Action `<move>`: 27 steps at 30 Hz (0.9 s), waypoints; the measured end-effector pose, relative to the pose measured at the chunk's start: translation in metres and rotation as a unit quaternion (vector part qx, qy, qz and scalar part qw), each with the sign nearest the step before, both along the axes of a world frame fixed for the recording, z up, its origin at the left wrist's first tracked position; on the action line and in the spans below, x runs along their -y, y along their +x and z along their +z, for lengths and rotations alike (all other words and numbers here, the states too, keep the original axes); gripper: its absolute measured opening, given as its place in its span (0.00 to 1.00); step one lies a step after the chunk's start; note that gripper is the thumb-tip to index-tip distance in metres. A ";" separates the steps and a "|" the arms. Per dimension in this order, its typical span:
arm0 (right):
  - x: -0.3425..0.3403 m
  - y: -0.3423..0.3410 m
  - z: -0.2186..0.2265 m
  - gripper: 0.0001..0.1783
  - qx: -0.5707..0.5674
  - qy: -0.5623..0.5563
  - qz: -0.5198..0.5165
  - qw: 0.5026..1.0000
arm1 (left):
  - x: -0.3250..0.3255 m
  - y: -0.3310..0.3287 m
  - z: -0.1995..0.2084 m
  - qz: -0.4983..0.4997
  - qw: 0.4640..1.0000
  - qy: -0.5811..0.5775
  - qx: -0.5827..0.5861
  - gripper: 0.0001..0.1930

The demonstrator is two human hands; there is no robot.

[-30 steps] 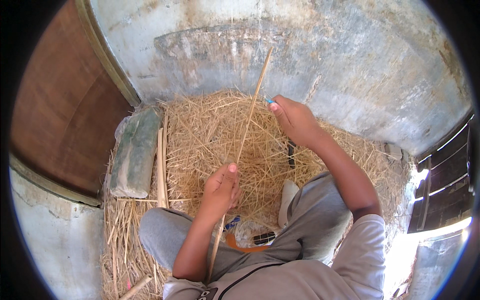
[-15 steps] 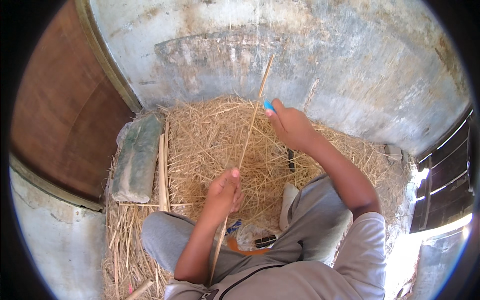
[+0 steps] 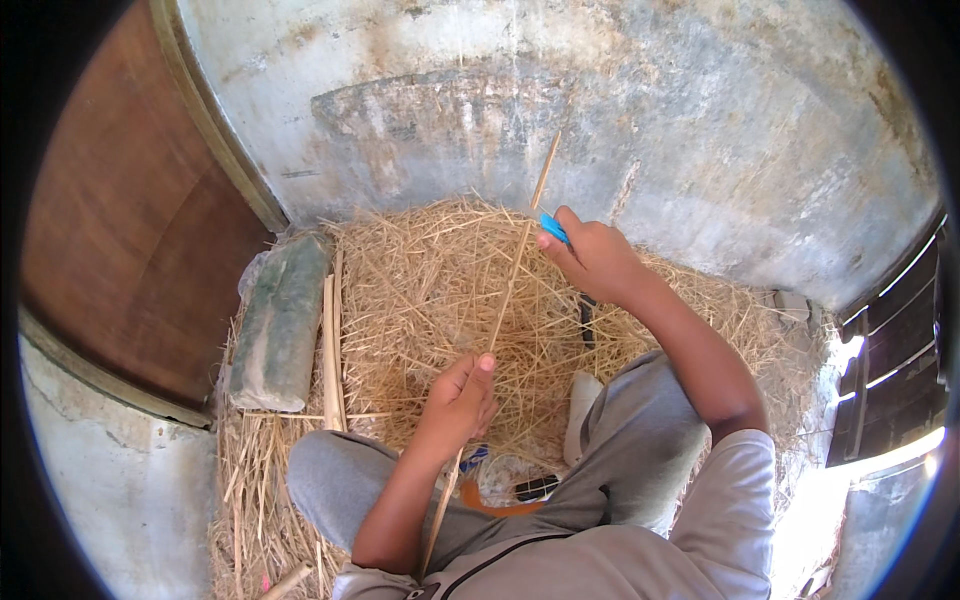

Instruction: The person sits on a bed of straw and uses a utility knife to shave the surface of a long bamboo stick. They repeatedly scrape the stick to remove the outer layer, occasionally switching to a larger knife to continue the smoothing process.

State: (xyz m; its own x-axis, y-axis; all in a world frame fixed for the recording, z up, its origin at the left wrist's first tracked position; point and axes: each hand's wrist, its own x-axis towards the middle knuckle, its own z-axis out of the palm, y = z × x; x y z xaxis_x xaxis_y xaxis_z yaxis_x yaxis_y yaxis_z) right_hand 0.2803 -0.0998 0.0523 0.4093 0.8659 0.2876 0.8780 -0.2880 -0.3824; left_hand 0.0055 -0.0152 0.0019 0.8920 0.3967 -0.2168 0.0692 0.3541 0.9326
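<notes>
Strip: thin tan strip (image 3: 513, 272) runs diag. from lower ctr, over grey trousers (image 3: 640, 440), thru L hand to upper ctr.
L hand (image 3: 457, 405): lower ctr; grip pinching strip w/ thumb on top, prob. to steady it, tail end back toward body for backing.
R hand (image 3: 597, 262): right of ctr; grip closed round blue tool (image 3: 553, 228), tool at strip's upper part (touching or just beside, can't tell). Well apart from L hand, prob. for safety.
Edges: stained wall (image 3: 450, 110) behind strip tip, upper frame; green-grey block (image 3: 280, 325) + pale slats (image 3: 330, 350) at left.
Room: open air btwn hands, above straw (image 3: 400, 270); knees bound it below.
</notes>
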 end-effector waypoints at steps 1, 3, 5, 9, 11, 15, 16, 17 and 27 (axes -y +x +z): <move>0.000 -0.006 0.004 0.20 0.009 -0.001 0.000 1.000 | 0.000 0.000 -0.001 0.008 1.000 0.012 0.001 0.19; -0.001 -0.002 -0.001 0.17 0.022 0.019 -0.017 0.999 | 0.001 0.001 -0.001 0.011 1.000 0.026 0.006 0.18; -0.002 0.018 -0.016 0.14 0.034 0.059 -0.051 0.996 | 0.004 0.003 0.001 -0.001 0.999 0.027 0.017 0.18; -0.006 0.014 -0.009 0.12 0.070 0.026 -0.095 0.993 | 0.007 0.004 -0.005 0.002 0.994 0.104 -0.018 0.18; -0.006 0.008 -0.009 0.13 0.102 0.011 -0.082 0.991 | 0.012 0.006 -0.006 0.010 0.989 0.149 -0.017 0.18; -0.018 0.022 -0.007 0.11 0.103 -0.061 -0.147 0.982 | 0.019 0.005 -0.015 0.016 0.985 0.168 -0.047 0.18; -0.021 0.034 -0.008 0.11 0.111 -0.069 -0.165 0.977 | 0.022 0.006 -0.021 0.023 0.985 0.162 -0.058 0.18; -0.021 0.042 -0.013 0.12 0.120 -0.078 -0.183 0.973 | 0.024 0.007 -0.026 0.030 0.985 0.157 -0.069 0.18; -0.028 0.036 -0.017 0.13 0.141 -0.090 -0.141 0.976 | 0.034 -0.002 -0.012 0.061 0.949 0.302 -0.072 0.18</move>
State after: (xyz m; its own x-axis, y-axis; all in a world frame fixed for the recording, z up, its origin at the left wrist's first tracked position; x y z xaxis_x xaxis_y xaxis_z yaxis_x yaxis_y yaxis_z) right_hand 0.3165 -0.0720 0.0350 0.5652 0.7772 0.2765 0.8170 -0.5738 -0.0571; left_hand 0.0032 -0.0487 -0.0098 0.8102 0.5853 -0.0334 0.2046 -0.2289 0.9517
